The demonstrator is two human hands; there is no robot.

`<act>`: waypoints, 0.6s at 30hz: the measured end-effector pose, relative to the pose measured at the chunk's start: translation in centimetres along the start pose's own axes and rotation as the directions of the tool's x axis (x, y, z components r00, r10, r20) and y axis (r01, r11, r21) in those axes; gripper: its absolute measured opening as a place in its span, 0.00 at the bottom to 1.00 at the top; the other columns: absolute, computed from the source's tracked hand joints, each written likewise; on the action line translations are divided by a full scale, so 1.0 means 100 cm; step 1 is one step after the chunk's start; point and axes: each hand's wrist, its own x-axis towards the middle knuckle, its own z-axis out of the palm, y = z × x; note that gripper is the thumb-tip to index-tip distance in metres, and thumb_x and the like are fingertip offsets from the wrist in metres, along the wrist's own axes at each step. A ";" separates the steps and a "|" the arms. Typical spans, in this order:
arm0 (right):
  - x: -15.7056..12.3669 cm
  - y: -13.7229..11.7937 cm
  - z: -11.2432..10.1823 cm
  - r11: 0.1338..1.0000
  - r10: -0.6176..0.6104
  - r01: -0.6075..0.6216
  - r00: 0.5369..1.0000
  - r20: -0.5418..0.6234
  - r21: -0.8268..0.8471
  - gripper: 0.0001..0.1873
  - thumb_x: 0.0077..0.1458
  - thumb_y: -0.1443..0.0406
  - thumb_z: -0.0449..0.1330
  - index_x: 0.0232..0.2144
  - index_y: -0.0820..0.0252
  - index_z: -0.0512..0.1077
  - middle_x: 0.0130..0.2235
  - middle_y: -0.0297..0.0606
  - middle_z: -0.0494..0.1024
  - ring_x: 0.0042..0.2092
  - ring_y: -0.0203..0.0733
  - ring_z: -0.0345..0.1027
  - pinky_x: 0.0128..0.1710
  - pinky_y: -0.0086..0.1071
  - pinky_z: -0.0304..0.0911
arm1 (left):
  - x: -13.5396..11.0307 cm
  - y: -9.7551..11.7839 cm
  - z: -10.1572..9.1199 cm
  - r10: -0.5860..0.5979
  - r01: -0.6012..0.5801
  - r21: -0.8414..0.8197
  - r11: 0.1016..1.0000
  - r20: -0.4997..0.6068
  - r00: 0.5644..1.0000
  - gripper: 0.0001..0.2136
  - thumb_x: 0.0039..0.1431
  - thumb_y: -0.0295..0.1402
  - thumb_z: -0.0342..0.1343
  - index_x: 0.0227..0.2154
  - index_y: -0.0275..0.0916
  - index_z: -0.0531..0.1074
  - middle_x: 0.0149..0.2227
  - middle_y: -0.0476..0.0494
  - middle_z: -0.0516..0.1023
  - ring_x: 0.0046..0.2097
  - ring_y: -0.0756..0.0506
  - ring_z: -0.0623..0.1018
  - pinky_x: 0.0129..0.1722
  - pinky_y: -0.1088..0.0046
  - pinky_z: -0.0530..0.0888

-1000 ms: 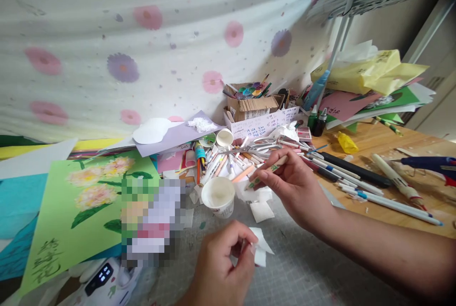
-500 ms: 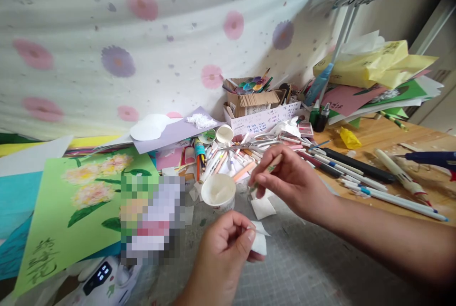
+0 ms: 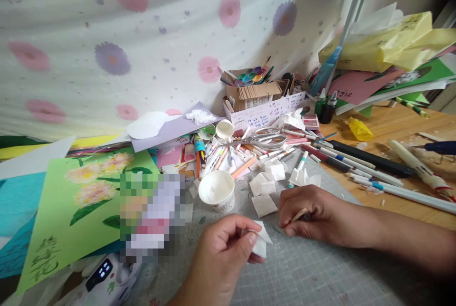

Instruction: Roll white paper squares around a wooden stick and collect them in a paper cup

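My left hand (image 3: 230, 251) pinches a small folded piece of thin white paper (image 3: 261, 245) between thumb and fingers, low in the middle of the view. My right hand (image 3: 315, 213) rests at the grey cutting mat (image 3: 306, 272), closed around a wooden stick (image 3: 299, 214); only one end of it shows, and the rest is hidden by the fingers. Just behind my left hand stands a white paper cup (image 3: 216, 192) with something whitish inside. Small white paper squares (image 3: 264, 205) lie loose on the mat between the cup and my right hand.
Markers and pencils are heaped behind the cup, with scissors (image 3: 269, 138) on top. A cardboard box (image 3: 253, 94) holds brushes. A green sheet with raised flowers (image 3: 53, 211) lies left, near a white device with a lit display (image 3: 101, 272). A glue gun (image 3: 440, 148) is right.
My right hand with the wooden stick has come down and to the right, from beside the cup to the mat. My left hand has stayed nearly still with the paper.
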 end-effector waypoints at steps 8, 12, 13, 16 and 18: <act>0.000 -0.016 0.005 0.987 -0.021 0.064 0.961 -0.277 0.146 0.05 0.57 0.67 0.63 0.33 0.68 0.73 0.29 0.41 0.77 0.31 0.36 0.71 0.31 0.27 0.66 | 0.003 -0.003 -0.004 0.001 -0.001 0.014 1.000 0.057 0.998 0.07 0.47 0.37 0.67 0.26 0.40 0.80 0.21 0.51 0.77 0.24 0.51 0.75 0.26 0.77 0.74; 0.000 -0.028 0.012 0.942 -0.020 0.134 0.938 -0.345 0.309 0.04 0.56 0.68 0.64 0.32 0.66 0.73 0.30 0.41 0.77 0.34 0.38 0.72 0.33 0.29 0.68 | 0.003 -0.001 -0.005 -0.035 0.030 0.042 0.999 0.140 0.990 0.08 0.47 0.39 0.67 0.25 0.40 0.79 0.23 0.51 0.76 0.26 0.50 0.74 0.27 0.76 0.74; 0.000 -0.029 0.013 0.931 -0.022 0.145 0.939 -0.345 0.335 0.04 0.55 0.69 0.64 0.31 0.66 0.73 0.30 0.41 0.77 0.34 0.39 0.72 0.34 0.30 0.68 | 0.003 -0.001 -0.005 -0.040 0.034 0.048 0.998 0.143 0.989 0.09 0.47 0.39 0.67 0.24 0.40 0.79 0.23 0.51 0.76 0.27 0.50 0.74 0.27 0.76 0.74; 0.001 -0.030 0.017 0.905 -0.018 0.160 0.941 -0.338 0.395 0.02 0.55 0.70 0.63 0.31 0.65 0.72 0.30 0.40 0.76 0.36 0.40 0.73 0.35 0.31 0.69 | 0.000 0.000 -0.004 -0.056 0.050 0.044 0.998 0.150 0.987 0.09 0.48 0.39 0.67 0.23 0.39 0.79 0.23 0.51 0.74 0.27 0.51 0.73 0.28 0.78 0.72; 0.001 -0.029 0.018 0.890 -0.012 0.162 0.943 -0.334 0.426 0.02 0.55 0.71 0.63 0.31 0.65 0.72 0.30 0.39 0.75 0.36 0.39 0.73 0.35 0.31 0.69 | -0.002 0.000 -0.004 -0.066 0.064 0.021 0.998 0.161 0.985 0.08 0.48 0.38 0.67 0.24 0.39 0.78 0.23 0.51 0.74 0.27 0.51 0.73 0.28 0.78 0.72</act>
